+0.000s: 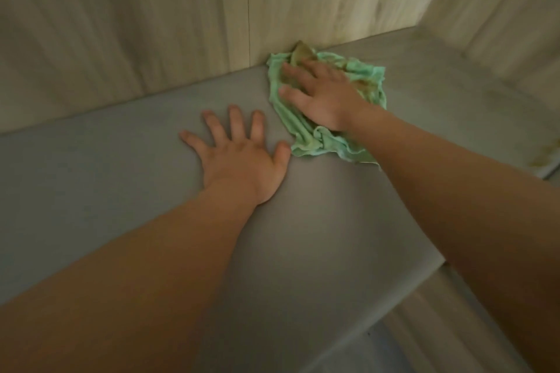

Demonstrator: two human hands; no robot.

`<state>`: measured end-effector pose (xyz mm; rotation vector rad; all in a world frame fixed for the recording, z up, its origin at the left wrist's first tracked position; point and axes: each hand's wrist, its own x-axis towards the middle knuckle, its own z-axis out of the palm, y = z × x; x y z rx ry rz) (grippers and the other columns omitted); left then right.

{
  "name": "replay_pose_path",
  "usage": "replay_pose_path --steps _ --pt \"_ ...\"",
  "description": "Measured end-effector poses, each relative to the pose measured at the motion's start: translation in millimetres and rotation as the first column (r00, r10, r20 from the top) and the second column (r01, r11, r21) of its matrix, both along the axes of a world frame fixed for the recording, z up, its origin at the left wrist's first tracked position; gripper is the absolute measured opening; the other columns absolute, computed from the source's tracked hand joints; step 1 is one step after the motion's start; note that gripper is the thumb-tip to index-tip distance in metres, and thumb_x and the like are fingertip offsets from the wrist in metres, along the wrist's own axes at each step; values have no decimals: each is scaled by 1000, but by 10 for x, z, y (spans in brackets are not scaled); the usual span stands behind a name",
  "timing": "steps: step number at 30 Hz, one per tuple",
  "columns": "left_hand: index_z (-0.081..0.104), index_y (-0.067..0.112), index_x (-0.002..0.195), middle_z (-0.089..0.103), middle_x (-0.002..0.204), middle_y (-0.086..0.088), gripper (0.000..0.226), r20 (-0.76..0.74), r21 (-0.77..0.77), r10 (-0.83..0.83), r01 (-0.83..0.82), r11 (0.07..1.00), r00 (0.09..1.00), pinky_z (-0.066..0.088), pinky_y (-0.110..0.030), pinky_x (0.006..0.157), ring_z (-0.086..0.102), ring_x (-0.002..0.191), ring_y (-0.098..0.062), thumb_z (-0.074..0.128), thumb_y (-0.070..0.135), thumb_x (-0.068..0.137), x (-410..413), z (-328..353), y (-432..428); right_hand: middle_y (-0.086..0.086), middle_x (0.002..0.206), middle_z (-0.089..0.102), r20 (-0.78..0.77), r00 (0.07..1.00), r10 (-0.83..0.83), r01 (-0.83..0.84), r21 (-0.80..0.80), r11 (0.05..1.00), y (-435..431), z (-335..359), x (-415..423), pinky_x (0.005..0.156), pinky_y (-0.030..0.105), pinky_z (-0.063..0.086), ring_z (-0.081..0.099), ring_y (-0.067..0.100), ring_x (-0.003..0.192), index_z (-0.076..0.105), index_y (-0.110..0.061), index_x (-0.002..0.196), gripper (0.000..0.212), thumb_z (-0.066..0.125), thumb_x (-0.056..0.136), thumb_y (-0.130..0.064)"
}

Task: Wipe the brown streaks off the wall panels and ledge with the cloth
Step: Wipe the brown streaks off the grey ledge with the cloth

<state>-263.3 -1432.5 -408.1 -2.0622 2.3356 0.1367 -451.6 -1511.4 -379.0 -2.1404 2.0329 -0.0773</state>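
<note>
A crumpled green cloth (306, 136) with brown stains lies on the grey ledge (91, 166), its far edge against the foot of the wood-grain wall panels (151, 24). My right hand (321, 94) presses flat on the cloth with fingers straight, pointing toward the wall. To the left of the cloth, my left hand (242, 154) rests flat on the bare ledge, fingers spread, thumb almost touching the cloth's near corner. A brown smear (548, 154) shows on the ledge at the far right edge.
A vertical seam (248, 9) splits the back panels. A second panel wall (500, 9) meets them in a corner at the upper right. The ledge's front edge drops off at the lower right, with a lower pale surface (424, 327) beneath.
</note>
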Motion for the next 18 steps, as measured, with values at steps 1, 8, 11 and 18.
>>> replay_pose_path --steps 1,8,11,18 --pt "-2 33 163 -7 173 -6 81 -4 3 2 -2 1000 1000 -4 -82 110 -13 153 -49 2 73 93 2 -6 -3 -5 174 6 -54 998 -21 21 0 1000 29 -18 -10 126 58 -1 1 33 159 11 -55 159 71 18 94 -82" --pt "-2 30 163 -7 173 -6 83 -4 -17 -2 2 1000 1000 -5 -82 110 -13 153 -49 0 74 93 -4 13 13 -7 172 11 -38 994 104 -104 -1 995 -316 -91 246 127 52 3 6 30 159 17 -57 157 67 26 95 -80" --pt "-2 32 163 -6 173 -5 82 -13 -9 -1 0 1000 1000 -5 -81 110 -13 154 -49 1 74 93 -5 17 3 -4 165 28 23 989 147 -146 -35 989 -548 -53 124 125 48 16 24 29 152 35 -50 152 62 36 96 -76" --pt "0 34 162 -6 173 -5 80 -36 -27 0 -1 1000 999 -5 -80 111 -12 155 -47 6 75 94 4 -18 -1 12 161 31 48 997 -60 64 -96 993 -920 -56 -377 122 44 19 27 35 148 37 -26 154 69 43 98 -66"
